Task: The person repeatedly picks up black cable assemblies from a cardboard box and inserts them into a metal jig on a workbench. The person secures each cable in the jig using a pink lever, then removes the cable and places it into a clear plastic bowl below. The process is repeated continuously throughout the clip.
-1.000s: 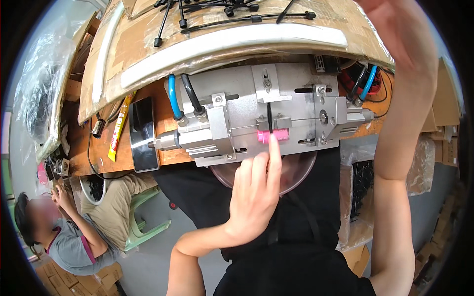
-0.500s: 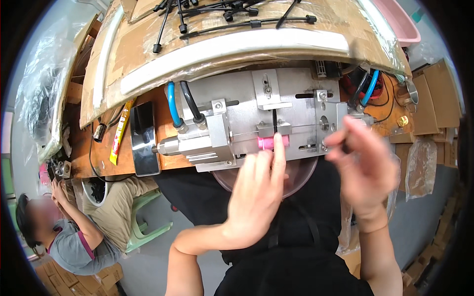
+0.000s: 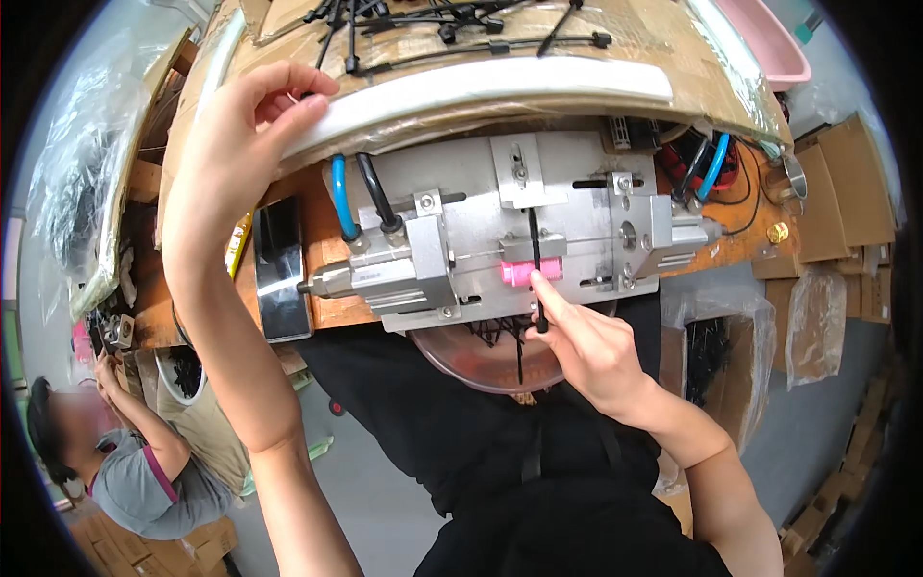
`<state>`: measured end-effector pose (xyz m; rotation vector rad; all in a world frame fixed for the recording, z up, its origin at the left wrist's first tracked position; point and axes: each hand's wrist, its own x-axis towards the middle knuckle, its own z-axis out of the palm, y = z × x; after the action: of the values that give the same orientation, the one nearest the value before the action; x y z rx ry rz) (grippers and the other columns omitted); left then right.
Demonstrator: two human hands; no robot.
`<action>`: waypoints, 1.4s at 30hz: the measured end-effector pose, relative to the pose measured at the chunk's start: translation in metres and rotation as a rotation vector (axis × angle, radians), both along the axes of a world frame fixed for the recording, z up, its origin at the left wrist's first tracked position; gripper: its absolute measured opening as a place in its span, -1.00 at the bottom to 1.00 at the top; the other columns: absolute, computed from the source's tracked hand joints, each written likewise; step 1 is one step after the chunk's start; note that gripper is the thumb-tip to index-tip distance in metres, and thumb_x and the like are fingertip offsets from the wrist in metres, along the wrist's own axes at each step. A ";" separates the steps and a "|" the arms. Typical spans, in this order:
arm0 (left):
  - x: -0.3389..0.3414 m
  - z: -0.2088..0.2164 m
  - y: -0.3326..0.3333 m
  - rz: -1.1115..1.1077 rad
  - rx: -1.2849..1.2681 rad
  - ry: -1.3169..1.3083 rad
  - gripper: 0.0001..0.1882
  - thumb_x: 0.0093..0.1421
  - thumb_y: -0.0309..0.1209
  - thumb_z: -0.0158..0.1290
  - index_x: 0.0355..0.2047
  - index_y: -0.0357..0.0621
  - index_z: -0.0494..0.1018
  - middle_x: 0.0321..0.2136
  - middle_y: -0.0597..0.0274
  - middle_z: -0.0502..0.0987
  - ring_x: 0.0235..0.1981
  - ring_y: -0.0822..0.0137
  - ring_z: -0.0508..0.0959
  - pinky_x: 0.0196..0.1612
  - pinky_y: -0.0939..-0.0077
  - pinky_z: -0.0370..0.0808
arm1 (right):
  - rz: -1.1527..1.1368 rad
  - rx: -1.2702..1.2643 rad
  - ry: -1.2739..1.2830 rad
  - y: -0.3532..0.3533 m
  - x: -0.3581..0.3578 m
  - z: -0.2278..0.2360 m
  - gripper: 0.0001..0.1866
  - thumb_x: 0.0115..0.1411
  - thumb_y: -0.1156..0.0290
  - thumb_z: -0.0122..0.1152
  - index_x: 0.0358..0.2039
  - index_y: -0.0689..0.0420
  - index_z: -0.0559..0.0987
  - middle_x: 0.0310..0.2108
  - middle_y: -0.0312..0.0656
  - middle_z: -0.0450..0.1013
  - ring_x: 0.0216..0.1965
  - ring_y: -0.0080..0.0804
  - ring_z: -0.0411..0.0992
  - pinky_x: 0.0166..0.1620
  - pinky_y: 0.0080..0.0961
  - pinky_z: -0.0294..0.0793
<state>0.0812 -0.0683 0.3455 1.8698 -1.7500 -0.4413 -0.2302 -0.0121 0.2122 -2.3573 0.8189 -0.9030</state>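
Observation:
On the raised cardboard, my left hand [image 3: 264, 120] pinches the near end of a thin black rod with a dark end piece; the fingers partly hide it. My right hand [image 3: 598, 351] grips another black rod [image 3: 536, 236] by its near end, index finger laid along it. This rod lies lengthwise across a pink block [image 3: 517, 274] on the metal fixture [image 3: 471, 173], its far end at the upright bracket [image 3: 519, 178]. Several more black rods [image 3: 481, 43] lie loose on the cardboard.
Beneath the fixture's front edge a translucent bowl [image 3: 442, 361] holds black rods. Blue and black hoses [image 3: 343, 197] rise from the left cylinder [image 3: 385, 274]. A dark phone-like slab [image 3: 281, 264] lies on the bench to the left. Another person [image 3: 144, 471] sits at far left.
My left hand has left the pink block for the rods on the cardboard. My right hand has come in from the right and now holds the rod over the block.

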 end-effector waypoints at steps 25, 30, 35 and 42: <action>-0.166 -0.101 0.124 -0.106 -0.358 -0.298 -0.32 -0.07 -0.64 0.08 0.16 -0.46 0.32 -0.38 0.17 0.36 -0.38 0.28 0.40 -0.24 0.46 0.42 | 0.236 -0.424 0.402 -0.211 0.077 0.167 -0.88 0.11 0.58 0.23 -0.32 0.28 0.64 -0.35 0.09 0.57 -0.28 -0.08 0.57 -0.18 -0.34 0.54; -0.184 -0.124 0.113 -0.065 -0.256 -0.375 -0.28 -0.04 -0.61 0.10 0.20 -0.46 0.25 -0.35 0.17 0.35 -0.36 0.26 0.37 -0.26 0.44 0.40 | 0.051 -0.511 0.189 -0.210 0.072 0.181 -0.70 0.21 0.48 0.15 -0.05 0.24 0.59 -0.38 0.03 0.60 -0.38 -0.30 0.57 -0.21 -0.41 0.54; -0.189 -0.122 0.109 -0.058 -0.205 -0.363 -0.29 0.01 -0.58 0.16 0.21 -0.43 0.24 -0.32 0.15 0.36 -0.30 0.22 0.38 -0.20 0.36 0.40 | 0.053 -0.210 -0.061 -0.206 0.044 0.194 -0.69 0.29 0.31 0.11 -0.08 0.27 0.56 -0.51 -0.16 0.54 -0.51 -0.50 0.46 -0.36 -0.54 0.48; -0.186 -0.112 0.107 -0.136 -0.185 -0.324 -0.27 0.00 -0.56 0.16 0.23 -0.40 0.23 -0.32 0.15 0.35 -0.30 0.22 0.39 -0.18 0.38 0.42 | -0.013 0.019 -0.360 -0.128 -0.018 0.166 -0.81 0.24 0.45 0.17 -0.18 0.25 0.58 -0.36 -0.09 0.55 -0.42 -0.44 0.48 -0.33 -0.55 0.45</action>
<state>-0.1046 0.0392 0.2334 1.7708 -2.0594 -0.0205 -0.2478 -0.1402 0.3786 -2.0859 0.6919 -1.2701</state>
